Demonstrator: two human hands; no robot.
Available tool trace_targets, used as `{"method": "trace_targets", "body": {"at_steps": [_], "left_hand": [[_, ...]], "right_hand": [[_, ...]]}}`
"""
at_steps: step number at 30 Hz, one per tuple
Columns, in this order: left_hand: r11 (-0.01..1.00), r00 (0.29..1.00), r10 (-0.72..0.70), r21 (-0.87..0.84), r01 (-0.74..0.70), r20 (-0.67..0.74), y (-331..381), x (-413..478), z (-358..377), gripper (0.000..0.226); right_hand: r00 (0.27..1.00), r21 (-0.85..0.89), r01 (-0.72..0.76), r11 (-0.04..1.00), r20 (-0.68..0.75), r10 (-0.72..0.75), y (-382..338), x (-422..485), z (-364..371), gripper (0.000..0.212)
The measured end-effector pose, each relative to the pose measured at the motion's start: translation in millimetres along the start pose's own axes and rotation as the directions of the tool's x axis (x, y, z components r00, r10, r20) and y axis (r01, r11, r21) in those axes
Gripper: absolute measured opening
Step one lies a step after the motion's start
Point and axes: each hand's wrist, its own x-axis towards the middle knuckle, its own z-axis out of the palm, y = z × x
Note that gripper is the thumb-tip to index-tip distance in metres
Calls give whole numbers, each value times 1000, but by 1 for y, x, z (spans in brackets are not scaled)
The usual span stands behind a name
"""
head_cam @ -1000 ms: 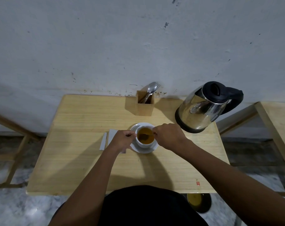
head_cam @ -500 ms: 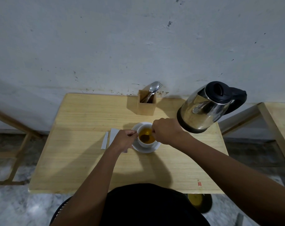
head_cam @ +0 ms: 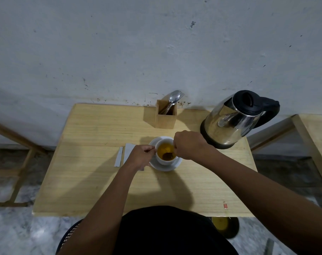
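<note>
A white cup [head_cam: 161, 161] of amber tea stands on a white saucer [head_cam: 170, 166] in the middle of the wooden table [head_cam: 94, 181]. My right hand [head_cam: 188, 145] is curled above the cup's right rim and holds a spoon [head_cam: 168, 155] whose bowl sits in the tea. My left hand [head_cam: 140, 157] is at the cup's left side with its fingers pinching the handle; the handle itself is hidden.
A torn white sachet [head_cam: 128, 150] and its strip [head_cam: 118, 156] lie left of the saucer. A wooden holder [head_cam: 165, 118] with cutlery stands at the back, a steel kettle [head_cam: 230, 122] at the right. A second table [head_cam: 318, 133] is far right. A dark container [head_cam: 225, 226] sits on the floor.
The spoon's bowl has moved round inside the cup, toward its near side, and my right hand has shifted slightly above the rim. My left hand has stayed at the cup.
</note>
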Motion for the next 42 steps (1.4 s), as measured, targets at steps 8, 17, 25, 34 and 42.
{"method": "trace_targets", "body": {"at_steps": [8, 17, 25, 34, 42], "left_hand": [[1000, 1000, -16, -5, 16, 4, -1, 1, 0, 32], [999, 1000, -31, 16, 31, 0, -1, 1, -1, 29], [1000, 1000, -3, -16, 3, -2, -3, 1, 0, 31], [1000, 1000, -4, -26, 4, 12, -1, 3, -1, 31], [998, 1000, -1, -64, 3, 29, -3, 5, -2, 29]], "right_hand": [[995, -44, -40, 998, -95, 35, -2, 6, 4, 15], [1000, 5, -20, 1000, 13, 20, 1, 4, -1, 18], [986, -13, -99, 995, -137, 96, 7, 2, 20, 20], [906, 261, -50, 964, -394, 154, 33, -43, 38, 22], [769, 361, -30, 932, -587, 252, 38, -61, 79, 13]]}}
